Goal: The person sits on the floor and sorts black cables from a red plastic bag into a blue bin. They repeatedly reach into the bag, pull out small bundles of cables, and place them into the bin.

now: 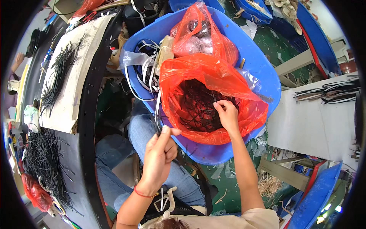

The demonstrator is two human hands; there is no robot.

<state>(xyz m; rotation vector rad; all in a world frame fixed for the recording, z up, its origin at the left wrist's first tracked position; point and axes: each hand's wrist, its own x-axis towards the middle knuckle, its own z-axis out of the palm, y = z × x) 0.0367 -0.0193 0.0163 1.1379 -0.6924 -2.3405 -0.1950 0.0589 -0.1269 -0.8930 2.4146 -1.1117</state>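
Observation:
An open red plastic bag (207, 65) sits in a blue plastic tub (251, 49), with a tangle of thin black cords (198, 103) inside it. My right hand (227, 116) reaches over the bag's right side, its thumb and forefinger pinched on the black cords. In front of the tub I raise my left hand (162, 150), fingers curled and thumb pressed on a few thin black cords (156, 120) that stick up from the grip. How many it holds is unclear.
Left stands a black-topped bench with a pale board (72, 99), a black cord bundle (61, 72) and a bigger heap (45, 160). White strips (146, 76) and another red bag (206, 34) share the tub. Black straps (328, 91) lie on a pale table at right.

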